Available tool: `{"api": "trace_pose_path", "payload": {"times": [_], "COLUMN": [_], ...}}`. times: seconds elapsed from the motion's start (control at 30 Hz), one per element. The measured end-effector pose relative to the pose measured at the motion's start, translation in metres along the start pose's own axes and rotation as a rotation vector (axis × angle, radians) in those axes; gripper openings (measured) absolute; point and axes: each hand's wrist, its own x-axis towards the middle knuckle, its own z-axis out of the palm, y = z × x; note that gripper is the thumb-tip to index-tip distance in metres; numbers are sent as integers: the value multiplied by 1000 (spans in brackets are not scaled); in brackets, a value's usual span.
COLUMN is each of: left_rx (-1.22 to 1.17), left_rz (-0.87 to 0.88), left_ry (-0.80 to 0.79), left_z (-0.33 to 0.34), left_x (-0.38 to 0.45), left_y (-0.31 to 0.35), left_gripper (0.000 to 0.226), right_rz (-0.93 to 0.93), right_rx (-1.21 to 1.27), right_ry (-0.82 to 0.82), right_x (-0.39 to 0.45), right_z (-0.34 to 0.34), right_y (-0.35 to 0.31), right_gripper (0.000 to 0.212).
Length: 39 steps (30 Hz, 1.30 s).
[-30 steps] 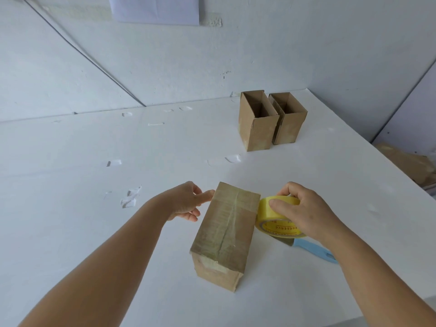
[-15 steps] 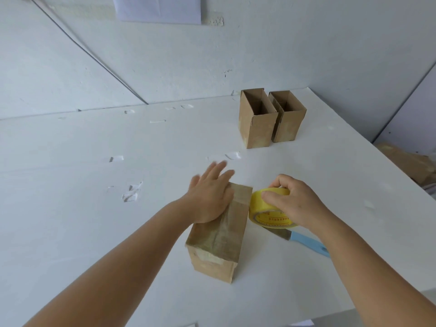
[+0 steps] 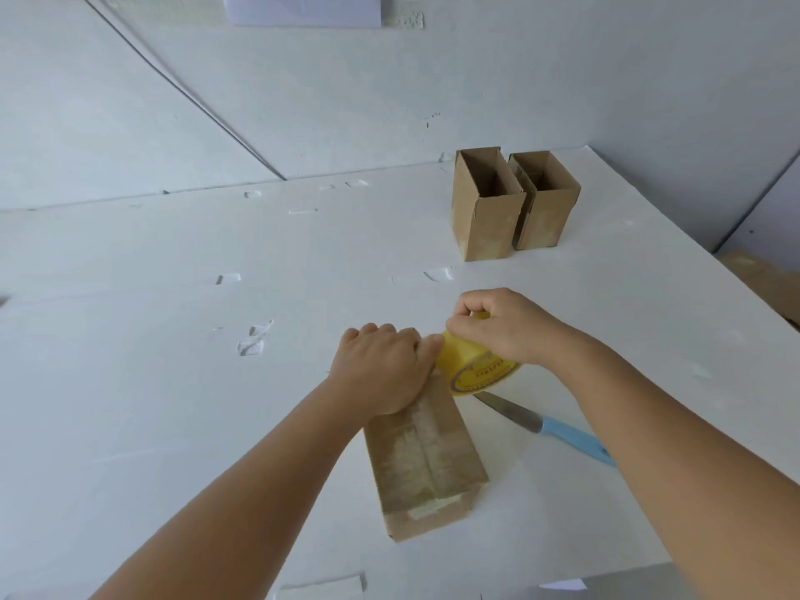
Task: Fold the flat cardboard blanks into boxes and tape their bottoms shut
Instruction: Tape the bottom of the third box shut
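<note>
A brown cardboard box [image 3: 422, 463] stands upside down on the white table [image 3: 173, 404], its bottom flaps facing up with clear tape along the seam. My left hand [image 3: 383, 370] presses on the box's far end, fingers curled over the far edge. My right hand [image 3: 504, 326] grips a yellow tape roll [image 3: 474, 368] just right of that far end, touching my left hand. The far side of the box is hidden by my hands.
Two finished open-topped cardboard boxes [image 3: 487, 205] [image 3: 545, 201] stand side by side at the back right. A knife with a blue handle [image 3: 550, 428] lies right of the box. Scraps of tape [image 3: 253, 339] dot the table. Brown cardboard [image 3: 762, 283] lies beyond the right edge.
My left hand slid to the box's far end and its fingers curled over the edge. My right hand carried the tape roll up against the far end. The box turned slightly.
</note>
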Motion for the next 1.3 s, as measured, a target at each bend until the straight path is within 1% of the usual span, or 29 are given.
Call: {"api": "trace_pose_path", "payload": {"times": [0.07,0.13,0.23,0.27,0.3,0.37,0.4,0.47,0.53,0.7,0.83,0.93,0.97,1.03,1.13,1.2,1.23,1.3], "left_rx": [-47,-94,-92,-85,-82,-79,-72,-72,-83,-83,-97,-81,-106,-237,-436,-514,-545,-606], "left_rz": [63,131,137,129,119,108,110,106,99,49,100,135,135,109,62,32,22,0], "left_ry": [-4,-30,-36,-26,-22,-26,-31,-32,-72,-256,-327,-433,-487,-553,-557,-527,-510,-481], "left_z": [-3,-5,-6,-5,-4,-2,-1,-2,-5,-24,-38,-31,-26,-19,-16,-14,-13,-11], "left_x": [3,2,1,1,1,1,2,2,0,5,35,57,62,68,71,72,71,69], "left_y": [-2,-3,-5,-6,-6,-5,-5,-4,-2,6,34,49,49,45,42,41,39,32], "left_gripper": [38,39,41,41,41,42,42,42,41,42,44,35,30,22,17,14,14,13], "right_rz": [-18,-39,-68,-75,-85,-109,-106,-107,-125,-159,-204,-212,-226,-235,-217,-221,-228,-218], "right_rx": [-13,-34,-75,-136,-252,-572,-638,-625,-611,-661,-699,-681,-687,-704,-671,-581,-498,-293], "right_ry": [-26,-33,-21,-11,-6,-15,-17,-7,24,55,93,88,93,114,130,204,290,532], "right_x": [6,10,12,12,13,13,12,13,13,10,4,1,0,-3,-5,-7,-8,-12], "right_z": [1,3,4,4,2,2,5,10,14,8,4,0,-1,-3,-8,-9,-9,-8], "right_y": [0,1,2,4,8,20,28,38,42,38,36,33,32,31,33,35,37,42], "right_gripper": [22,27,29,28,28,32,35,38,41,40,39,36,32,26,24,26,25,21]}}
